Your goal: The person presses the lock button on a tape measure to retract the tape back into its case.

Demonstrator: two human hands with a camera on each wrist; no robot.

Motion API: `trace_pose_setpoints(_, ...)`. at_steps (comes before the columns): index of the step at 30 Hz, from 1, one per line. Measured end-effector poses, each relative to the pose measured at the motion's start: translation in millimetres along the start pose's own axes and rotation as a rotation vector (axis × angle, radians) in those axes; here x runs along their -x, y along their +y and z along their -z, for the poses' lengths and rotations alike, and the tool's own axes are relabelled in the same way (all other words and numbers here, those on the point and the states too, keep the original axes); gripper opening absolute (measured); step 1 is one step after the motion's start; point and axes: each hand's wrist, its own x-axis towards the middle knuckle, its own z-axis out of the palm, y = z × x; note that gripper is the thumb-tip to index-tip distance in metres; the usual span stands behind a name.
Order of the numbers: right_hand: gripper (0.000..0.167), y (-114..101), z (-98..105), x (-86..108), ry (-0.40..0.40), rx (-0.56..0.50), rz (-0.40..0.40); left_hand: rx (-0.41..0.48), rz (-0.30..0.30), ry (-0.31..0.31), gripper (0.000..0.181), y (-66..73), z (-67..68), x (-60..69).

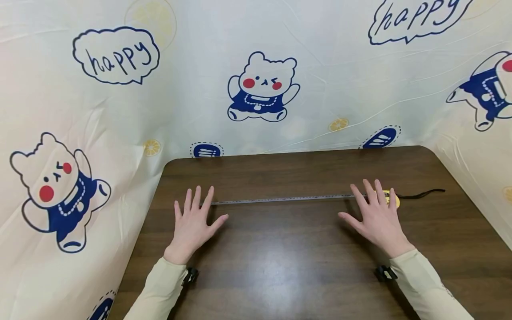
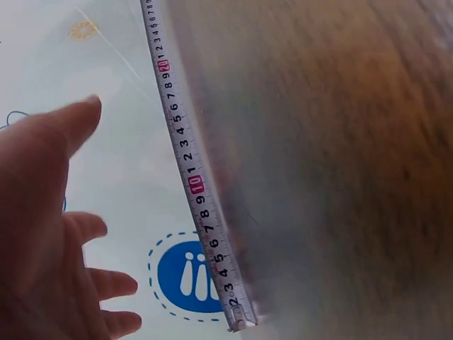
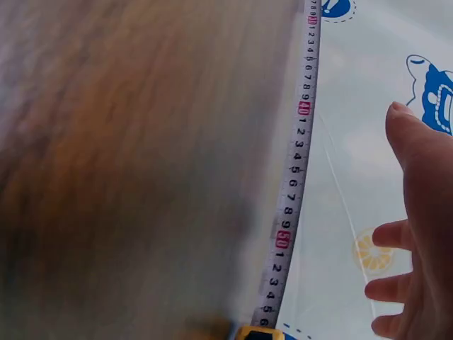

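Note:
A tape measure lies on the table with its blade (image 1: 280,199) drawn out from left to right. Its yellow case (image 1: 394,199) is at the right end, partly covered by the right hand, and a black strap (image 1: 423,194) trails from it. My left hand (image 1: 192,229) is spread, palm down, near the blade's hooked end (image 2: 242,320); it holds nothing. With fingers spread too, my right hand (image 1: 378,218) hovers by the case, gripping nothing. In the right wrist view the blade (image 3: 290,205) runs into the case past the 50 mark.
The brown wooden table (image 1: 272,249) has rounded back corners. Behind it and at both sides hangs a pale cloth (image 1: 320,89) printed with bears. A small black device (image 1: 190,276) sits at the left wrist, another black device (image 1: 386,273) at the right.

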Motion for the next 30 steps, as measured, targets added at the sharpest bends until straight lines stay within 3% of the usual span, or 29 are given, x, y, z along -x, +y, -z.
trace_pose_setpoints(4,0.076,5.4,-0.7,-1.1,-0.005,-0.032,0.034,0.037,-0.001,0.082,0.081,-4.6,-0.4,-1.8)
trace_pose_setpoints(11,0.056,19.0,2.3,-1.8,0.009,-0.065,0.079,0.214,0.022,0.211,0.049,-12.5,6.4,-5.0)
trace_pose_setpoints(19,0.049,32.9,8.4,-0.6,-0.005,-0.066,0.081,0.259,0.079,0.143,0.039,-27.4,6.8,-5.6)
trace_pose_setpoints(26,0.048,47.4,10.6,0.9,-0.018,-0.078,0.059,0.266,0.094,0.154,0.035,-42.2,2.7,-9.7)
trace_pose_setpoints(30,0.049,57.3,11.5,1.2,-0.049,-0.097,0.026,0.280,0.119,0.120,0.035,-50.8,2.7,-12.0)
